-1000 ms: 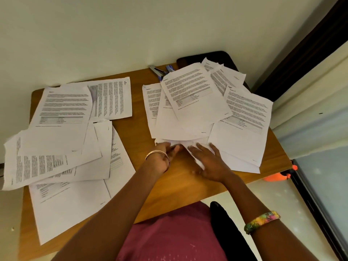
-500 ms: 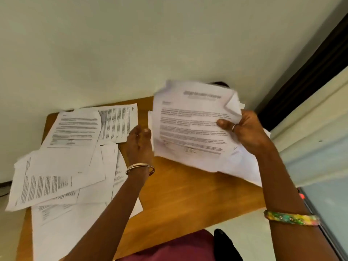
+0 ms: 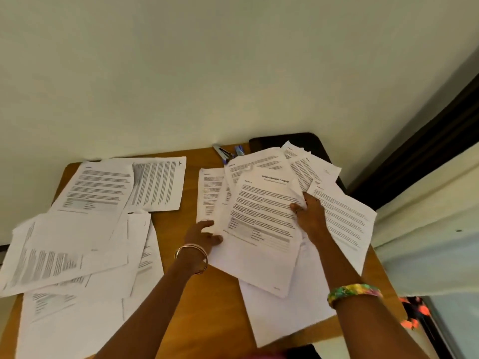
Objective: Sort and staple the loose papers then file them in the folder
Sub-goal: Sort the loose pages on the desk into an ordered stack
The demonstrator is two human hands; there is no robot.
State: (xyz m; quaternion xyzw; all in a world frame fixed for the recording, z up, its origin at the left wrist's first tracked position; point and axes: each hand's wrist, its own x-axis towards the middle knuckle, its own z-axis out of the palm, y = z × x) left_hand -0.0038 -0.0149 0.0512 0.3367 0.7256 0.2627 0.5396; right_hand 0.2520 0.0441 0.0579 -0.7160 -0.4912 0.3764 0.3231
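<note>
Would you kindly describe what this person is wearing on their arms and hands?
Both forearms are bare, with no sleeves showing. The left wrist carries thin gold-coloured bangles. The right wrist has a broad multicoloured bangle, mostly yellow, green and pink. A ring sits on the right hand.

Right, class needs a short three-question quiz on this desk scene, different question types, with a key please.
1. True or false: the right hand holds the titled white printed sheet by its right edge.
2. Which hand wears the thin gold bangle? A) left hand B) right hand
3. Fill in: the blue and silver stapler lies at the far edge of the brown wooden table, next to the ____ wall.

Key: 1 true; 2 A; 3 pale green.
</note>
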